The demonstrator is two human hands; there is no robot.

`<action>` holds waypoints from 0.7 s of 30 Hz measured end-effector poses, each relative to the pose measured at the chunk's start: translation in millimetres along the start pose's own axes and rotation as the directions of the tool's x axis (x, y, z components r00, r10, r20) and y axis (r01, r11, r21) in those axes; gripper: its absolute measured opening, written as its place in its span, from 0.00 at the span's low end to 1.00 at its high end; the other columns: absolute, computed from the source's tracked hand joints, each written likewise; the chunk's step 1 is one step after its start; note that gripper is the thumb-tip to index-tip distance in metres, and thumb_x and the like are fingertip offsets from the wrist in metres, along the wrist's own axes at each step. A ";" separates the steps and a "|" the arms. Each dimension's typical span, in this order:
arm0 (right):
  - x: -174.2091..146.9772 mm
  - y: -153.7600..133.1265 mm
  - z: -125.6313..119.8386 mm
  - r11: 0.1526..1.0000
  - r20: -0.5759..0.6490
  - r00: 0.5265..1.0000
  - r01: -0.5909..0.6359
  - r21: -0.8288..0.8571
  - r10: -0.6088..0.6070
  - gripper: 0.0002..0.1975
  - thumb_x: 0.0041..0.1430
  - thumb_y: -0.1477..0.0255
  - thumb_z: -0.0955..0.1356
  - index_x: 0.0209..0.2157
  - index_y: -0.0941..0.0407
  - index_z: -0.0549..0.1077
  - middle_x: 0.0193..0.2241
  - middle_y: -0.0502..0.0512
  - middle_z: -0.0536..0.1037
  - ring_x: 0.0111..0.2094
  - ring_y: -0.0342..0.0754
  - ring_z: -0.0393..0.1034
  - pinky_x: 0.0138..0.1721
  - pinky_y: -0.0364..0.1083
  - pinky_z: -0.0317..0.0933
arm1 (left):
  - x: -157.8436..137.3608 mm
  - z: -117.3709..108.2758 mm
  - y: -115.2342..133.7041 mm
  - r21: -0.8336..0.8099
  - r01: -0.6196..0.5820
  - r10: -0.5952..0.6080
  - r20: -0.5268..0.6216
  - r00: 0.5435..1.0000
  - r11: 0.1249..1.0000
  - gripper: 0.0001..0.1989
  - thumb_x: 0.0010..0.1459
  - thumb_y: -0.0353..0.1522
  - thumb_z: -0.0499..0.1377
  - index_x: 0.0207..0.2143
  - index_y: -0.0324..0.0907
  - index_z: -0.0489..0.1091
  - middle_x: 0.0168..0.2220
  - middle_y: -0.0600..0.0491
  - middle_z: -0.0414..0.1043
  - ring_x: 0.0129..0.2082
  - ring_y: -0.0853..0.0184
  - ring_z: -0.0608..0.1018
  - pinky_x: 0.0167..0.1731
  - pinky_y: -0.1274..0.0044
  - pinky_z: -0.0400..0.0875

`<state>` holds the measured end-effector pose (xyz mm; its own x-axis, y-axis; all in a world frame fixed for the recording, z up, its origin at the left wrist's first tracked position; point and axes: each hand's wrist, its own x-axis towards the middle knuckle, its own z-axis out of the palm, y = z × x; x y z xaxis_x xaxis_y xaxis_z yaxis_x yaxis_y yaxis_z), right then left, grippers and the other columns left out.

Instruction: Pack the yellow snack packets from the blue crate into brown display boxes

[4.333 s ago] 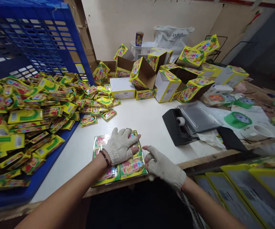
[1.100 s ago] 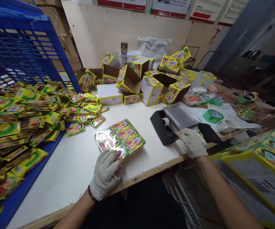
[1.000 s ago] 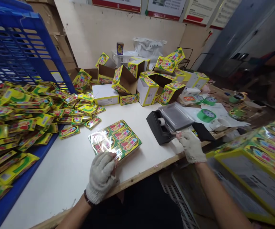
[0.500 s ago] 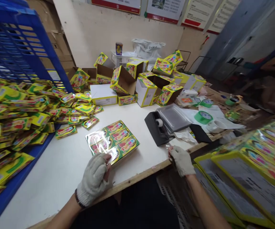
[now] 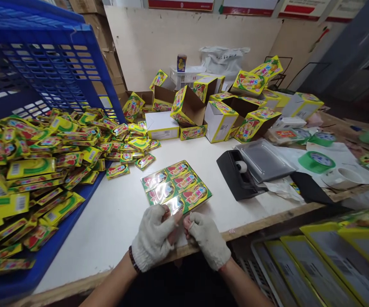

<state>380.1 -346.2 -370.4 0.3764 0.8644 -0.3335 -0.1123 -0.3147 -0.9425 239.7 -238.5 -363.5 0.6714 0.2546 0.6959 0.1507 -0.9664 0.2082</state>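
A flat, clear-wrapped pack of several small green and yellow candy boxes (image 5: pixel 184 181) lies on the white table in front of me. My left hand (image 5: pixel 155 230), in a white fingerless knit glove, grips the pack's near edge, its thumb reaching toward the near corner. Close beside it, my right hand (image 5: pixel 205 236) in a matching glove is closed in a pinch at the pack's near side. Whatever its fingertips hold is hidden. To the right of the pack stands a black tape dispenser (image 5: pixel 240 175) with a small roll in it.
A tipped blue crate (image 5: pixel 104 81) spills many small boxes (image 5: pixel 72 157) at left. Open display cartons (image 5: pixel 187 106) stand along the back. A stack of clear plastic sheets (image 5: pixel 266 157) and green tape rolls (image 5: pixel 316 162) lie right. Filled cartons (image 5: pixel 312 264) sit below the table edge.
My right hand has moved left from beside the tape dispenser to the pack's near edge, next to my left hand. My left hand stays at the pack. The view has turned left.
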 end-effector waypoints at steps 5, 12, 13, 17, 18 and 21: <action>1.9 5.4 -5.8 0.997 0.050 0.997 -0.062 0.040 0.060 0.20 0.52 0.52 0.66 0.25 0.56 0.68 0.18 0.47 0.69 0.17 0.39 0.61 0.18 0.40 0.54 | 16.0 6.8 7.2 0.139 0.107 -0.122 0.102 0.987 0.984 0.14 0.60 0.39 0.54 0.27 0.44 0.74 0.27 0.50 0.63 0.28 0.64 0.66 0.26 0.72 0.58; 6.7 -5.6 -16.7 0.961 -0.059 0.978 -0.184 0.205 0.200 0.27 0.50 0.43 0.64 0.32 0.54 0.64 0.21 0.49 0.73 0.18 0.43 0.68 0.16 0.40 0.59 | 21.8 8.1 13.4 0.149 0.113 -0.133 0.127 0.983 0.982 0.04 0.53 0.28 0.57 0.28 0.43 0.71 0.29 0.50 0.66 0.29 0.64 0.67 0.27 0.73 0.58; 9.7 -9.1 -19.3 0.973 -0.087 0.981 -0.160 0.165 0.176 0.26 0.51 0.44 0.64 0.32 0.54 0.64 0.20 0.48 0.73 0.17 0.43 0.68 0.15 0.40 0.59 | 26.6 3.2 7.9 0.087 0.123 -0.137 0.173 0.975 0.989 0.03 0.53 0.29 0.58 0.27 0.42 0.70 0.30 0.50 0.66 0.30 0.65 0.68 0.28 0.73 0.59; 40.4 -27.5 -37.1 0.986 -0.186 0.983 -0.038 -0.160 0.008 0.17 0.54 0.54 0.65 0.30 0.55 0.66 0.18 0.48 0.71 0.17 0.44 0.68 0.17 0.42 0.60 | 52.4 -16.6 -39.7 0.010 0.315 -0.314 0.114 0.943 0.949 0.08 0.54 0.37 0.57 0.29 0.41 0.71 0.36 0.50 0.65 0.34 0.64 0.70 0.33 0.72 0.65; 51.4 -33.0 -42.4 0.975 -0.224 0.974 -0.023 -0.222 -0.028 0.15 0.54 0.57 0.65 0.29 0.55 0.66 0.19 0.50 0.72 0.19 0.46 0.69 0.19 0.43 0.62 | 56.1 -19.4 -53.2 0.014 0.397 -0.397 0.061 0.916 0.918 0.09 0.54 0.37 0.57 0.34 0.41 0.72 0.38 0.49 0.65 0.37 0.63 0.71 0.36 0.71 0.67; 77.7 -48.2 -53.9 0.941 -0.386 0.904 0.049 -0.335 -0.185 0.10 0.51 0.65 0.67 0.33 0.55 0.68 0.31 0.57 0.77 0.33 0.52 0.73 0.35 0.51 0.67 | 50.1 -21.2 -74.2 -0.073 0.521 -0.511 0.124 0.851 0.850 0.10 0.57 0.35 0.54 0.38 0.41 0.72 0.36 0.52 0.65 0.37 0.65 0.72 0.38 0.72 0.70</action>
<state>464.3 -284.9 -349.8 0.7160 0.6879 -0.1189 0.2211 -0.3851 -0.8960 246.7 -153.4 -329.6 0.5839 0.7062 0.4005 0.4250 -0.6862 0.5903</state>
